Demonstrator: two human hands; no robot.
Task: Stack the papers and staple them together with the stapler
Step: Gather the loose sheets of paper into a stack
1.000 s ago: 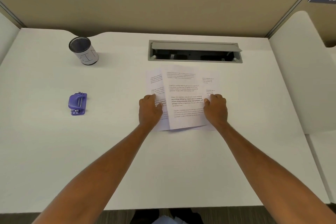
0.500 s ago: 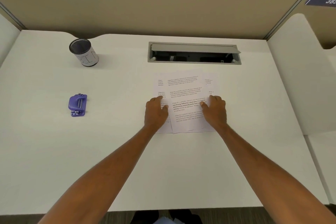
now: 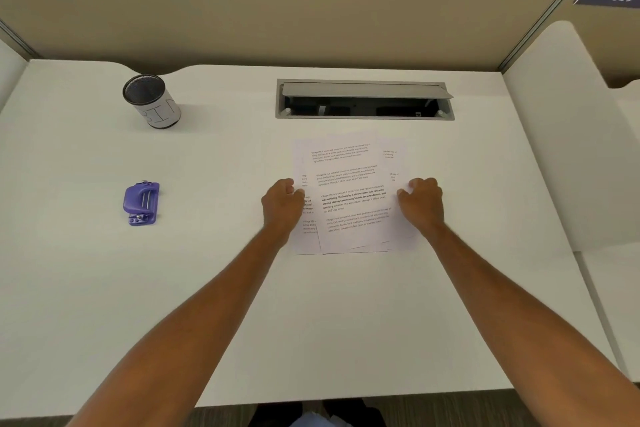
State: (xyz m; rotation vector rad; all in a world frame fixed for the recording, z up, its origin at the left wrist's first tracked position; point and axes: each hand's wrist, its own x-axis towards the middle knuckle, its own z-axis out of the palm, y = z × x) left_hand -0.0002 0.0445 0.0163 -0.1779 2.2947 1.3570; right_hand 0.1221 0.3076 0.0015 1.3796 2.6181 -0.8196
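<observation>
A white desk [image 3: 346, 322] carries a loose, uneven pile of printed papers [image 3: 349, 198] near its middle, just in front of a grey cable hatch [image 3: 363, 99] set into the top. Well to the left lies a purple stapler [image 3: 141, 203], and behind it stands a mesh cup [image 3: 152, 102] with a white label.

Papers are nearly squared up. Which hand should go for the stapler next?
Left, probably. The purple stapler lies apart on the desk, on the left hand's side of the papers. The right hand would have to cross them.
</observation>
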